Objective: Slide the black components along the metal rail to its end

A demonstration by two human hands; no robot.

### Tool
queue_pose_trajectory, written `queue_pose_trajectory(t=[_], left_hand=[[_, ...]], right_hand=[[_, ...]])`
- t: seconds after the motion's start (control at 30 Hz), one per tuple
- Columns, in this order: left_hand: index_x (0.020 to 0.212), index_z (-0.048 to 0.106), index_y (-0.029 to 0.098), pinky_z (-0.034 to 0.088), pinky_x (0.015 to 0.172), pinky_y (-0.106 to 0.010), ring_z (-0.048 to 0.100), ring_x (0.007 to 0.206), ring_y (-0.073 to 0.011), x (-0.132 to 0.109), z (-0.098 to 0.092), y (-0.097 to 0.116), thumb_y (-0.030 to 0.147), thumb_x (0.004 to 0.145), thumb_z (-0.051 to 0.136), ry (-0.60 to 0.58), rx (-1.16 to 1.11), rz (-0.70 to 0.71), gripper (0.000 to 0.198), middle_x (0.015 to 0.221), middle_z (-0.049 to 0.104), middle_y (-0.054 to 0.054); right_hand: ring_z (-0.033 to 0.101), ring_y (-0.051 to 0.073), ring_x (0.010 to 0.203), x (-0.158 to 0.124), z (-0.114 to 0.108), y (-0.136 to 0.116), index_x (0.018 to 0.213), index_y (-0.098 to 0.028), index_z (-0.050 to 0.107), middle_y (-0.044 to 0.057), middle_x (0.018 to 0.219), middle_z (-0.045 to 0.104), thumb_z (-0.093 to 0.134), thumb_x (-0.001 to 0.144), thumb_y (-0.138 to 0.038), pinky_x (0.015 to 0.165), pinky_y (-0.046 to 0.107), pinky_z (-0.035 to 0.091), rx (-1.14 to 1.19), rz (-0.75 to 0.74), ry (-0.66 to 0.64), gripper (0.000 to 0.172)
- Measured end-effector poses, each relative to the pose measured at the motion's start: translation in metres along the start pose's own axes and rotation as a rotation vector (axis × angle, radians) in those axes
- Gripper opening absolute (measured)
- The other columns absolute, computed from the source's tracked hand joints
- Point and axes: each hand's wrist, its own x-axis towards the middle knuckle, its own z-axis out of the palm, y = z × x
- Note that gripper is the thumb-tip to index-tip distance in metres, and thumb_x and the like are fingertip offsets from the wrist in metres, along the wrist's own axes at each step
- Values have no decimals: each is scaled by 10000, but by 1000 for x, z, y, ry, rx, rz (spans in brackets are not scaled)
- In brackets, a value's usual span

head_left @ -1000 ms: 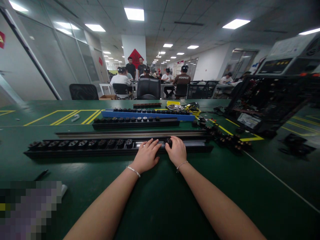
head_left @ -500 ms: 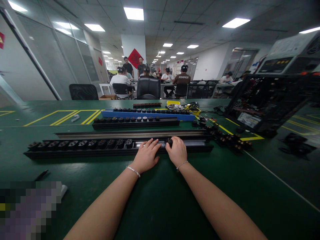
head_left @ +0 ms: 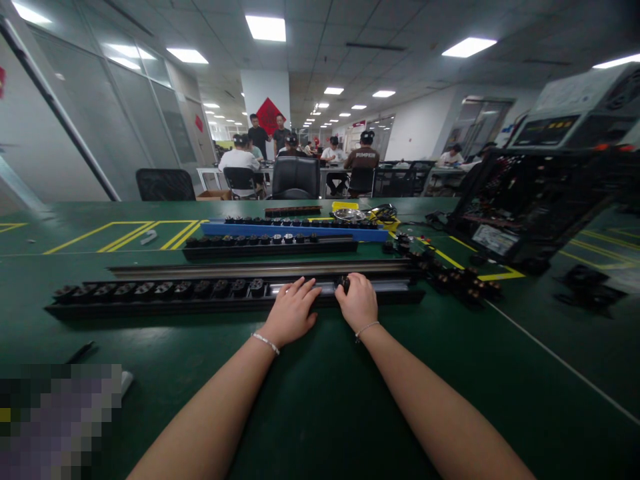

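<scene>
A long black rail [head_left: 150,307] lies across the green table, with a row of round black socket modules [head_left: 164,288] seated along its left part. My left hand [head_left: 295,308] rests on the rail just right of the last module, its fingers spread and stretched over the channel. Over the rail's right part, my right hand [head_left: 359,300] pinches a small black socket module [head_left: 343,284], mostly covered by the fingers. Bare shiny channel shows between the two hands. A second long rail [head_left: 200,269] lies right behind.
Loose black modules [head_left: 457,283] are heaped right of the rails. Farther back lie a shorter filled rail [head_left: 270,248], a blue rail [head_left: 295,230] and a metal dish [head_left: 349,215]. An open computer case [head_left: 530,200] stands at right. People sit at tables beyond.
My right hand has shifted slightly to the right along the rail, with the small module in its fingers. My left hand stays in nearly the same place.
</scene>
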Motion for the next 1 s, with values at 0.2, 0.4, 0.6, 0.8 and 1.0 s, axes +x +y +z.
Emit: queue_pose_trajectory(t=[0.2,0.4,0.6,0.8,1.0], left_hand=[[1331,462,260,286,1086,-491,327,1364,-287,0,0,-1,297,791,578,8,-5,6,553,1464,422,-69],[1330,460,252,285,1083,-487,323,1366,-283,0,-1,0,305,796,572,0,11,4,548,1468,416,-69],[1325,461,253,289,1081,-480,327,1365,-279,0,-3,1,310,804,563,-1,21,4,534,1469,416,-62],[1325,466,231,303,1069,-489,339,1355,-289,0,-4,1,301,799,570,-4,29,10,540,1463,423,-76],[1319,471,235,307,1069,-480,340,1355,-284,0,-4,1,301,800,571,2,41,13,532,1464,422,-67]], right_hand=[[526,260,1042,1,-1,4,1061,-116,623,152,1113,614,460,815,-267,915,371,382,-7,15,24,332],[531,258,1027,1,-3,7,1043,-120,628,141,1101,621,463,816,-274,909,363,377,-29,23,25,320],[528,258,1041,2,-5,10,1052,-99,622,149,1125,611,457,817,-278,926,362,367,-43,42,7,339],[528,250,1043,4,-8,12,1052,-90,623,152,1122,612,464,817,-274,935,356,362,-54,51,3,338],[525,243,1047,4,-9,12,1065,-89,622,146,1124,614,459,830,-286,936,340,353,-79,62,-15,347]])
